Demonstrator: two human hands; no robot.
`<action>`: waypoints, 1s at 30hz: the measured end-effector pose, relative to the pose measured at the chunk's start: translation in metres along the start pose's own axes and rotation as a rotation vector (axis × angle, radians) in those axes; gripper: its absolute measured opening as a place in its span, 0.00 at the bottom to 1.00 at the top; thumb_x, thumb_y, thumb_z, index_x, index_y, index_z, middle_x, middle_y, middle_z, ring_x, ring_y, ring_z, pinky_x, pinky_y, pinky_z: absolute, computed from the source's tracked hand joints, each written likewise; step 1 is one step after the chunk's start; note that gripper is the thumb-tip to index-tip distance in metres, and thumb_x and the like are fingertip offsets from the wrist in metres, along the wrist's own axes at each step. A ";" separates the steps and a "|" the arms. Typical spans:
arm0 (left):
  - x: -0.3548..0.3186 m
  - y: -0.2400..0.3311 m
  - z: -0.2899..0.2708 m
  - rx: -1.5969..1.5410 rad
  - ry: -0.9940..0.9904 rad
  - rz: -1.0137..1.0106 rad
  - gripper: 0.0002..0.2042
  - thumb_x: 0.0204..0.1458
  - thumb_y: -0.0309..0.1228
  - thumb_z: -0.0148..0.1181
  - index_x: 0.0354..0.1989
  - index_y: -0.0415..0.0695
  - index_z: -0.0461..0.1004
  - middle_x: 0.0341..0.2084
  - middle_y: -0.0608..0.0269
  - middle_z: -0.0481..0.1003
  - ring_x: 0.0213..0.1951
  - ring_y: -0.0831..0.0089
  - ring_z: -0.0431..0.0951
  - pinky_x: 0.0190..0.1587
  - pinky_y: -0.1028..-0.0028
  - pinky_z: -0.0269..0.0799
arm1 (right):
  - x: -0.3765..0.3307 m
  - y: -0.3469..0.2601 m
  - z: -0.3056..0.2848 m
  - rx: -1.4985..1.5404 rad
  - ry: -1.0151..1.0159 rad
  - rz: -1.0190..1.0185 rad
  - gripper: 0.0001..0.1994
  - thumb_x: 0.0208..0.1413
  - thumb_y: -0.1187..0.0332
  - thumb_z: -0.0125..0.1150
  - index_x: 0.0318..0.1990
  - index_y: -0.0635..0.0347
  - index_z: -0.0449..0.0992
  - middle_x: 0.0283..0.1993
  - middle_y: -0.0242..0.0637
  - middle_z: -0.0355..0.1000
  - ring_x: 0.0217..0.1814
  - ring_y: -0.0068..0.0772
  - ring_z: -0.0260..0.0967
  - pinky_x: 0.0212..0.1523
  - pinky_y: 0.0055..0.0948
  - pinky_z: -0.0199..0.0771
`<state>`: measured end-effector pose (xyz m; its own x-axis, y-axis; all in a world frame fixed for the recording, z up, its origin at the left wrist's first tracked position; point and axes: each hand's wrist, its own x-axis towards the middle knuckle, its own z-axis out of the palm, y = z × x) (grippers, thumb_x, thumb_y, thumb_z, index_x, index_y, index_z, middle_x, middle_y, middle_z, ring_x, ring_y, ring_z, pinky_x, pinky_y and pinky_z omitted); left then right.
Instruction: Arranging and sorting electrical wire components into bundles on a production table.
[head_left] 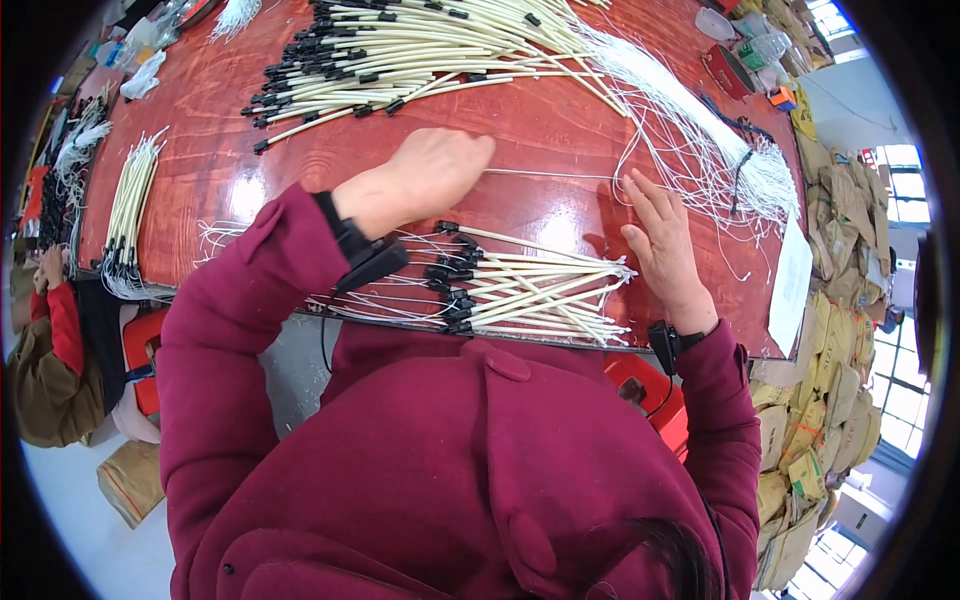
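Observation:
My left hand (pixel 435 172) is closed in a fist above the table, slightly blurred. From it a thin white cord (pixel 550 174) runs straight across to the right, toward my other hand. My right hand (pixel 662 240) has its fingers spread over the tabletop, close to the cord's far end; whether a fingertip touches it I cannot tell. Between my arms, at the near edge, lies a loose pile of cream tubes (pixel 545 292) with black ends and white cords trailing left. Beyond my hands spreads a larger heap of cream tubes (pixel 430 75), also black-ended.
A tied hank of white cords (pixel 765 180) lies at the right, beside a white paper sheet (pixel 791 290). Another tube bundle (pixel 135 200) sits at the left. A person's hand (pixel 50 268) is at the far left. Brown sacks (pixel 825 390) are stacked at right.

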<state>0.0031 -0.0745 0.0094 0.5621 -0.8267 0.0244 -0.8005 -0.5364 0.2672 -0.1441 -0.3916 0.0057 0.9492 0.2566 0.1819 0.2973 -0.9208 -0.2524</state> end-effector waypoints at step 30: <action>-0.093 -0.059 0.011 -0.289 0.246 -0.611 0.12 0.52 0.36 0.67 0.31 0.38 0.78 0.24 0.50 0.79 0.30 0.51 0.80 0.34 0.57 0.75 | 0.020 -0.028 0.007 0.024 -0.235 -0.109 0.34 0.62 0.50 0.52 0.67 0.70 0.65 0.74 0.44 0.59 0.71 0.53 0.54 0.72 0.46 0.53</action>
<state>-0.0044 0.0319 -0.0191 0.9499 -0.3124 -0.0037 -0.2599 -0.7968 0.5455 -0.1331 -0.3592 0.0099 0.9084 0.4178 -0.0162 0.3988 -0.8774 -0.2668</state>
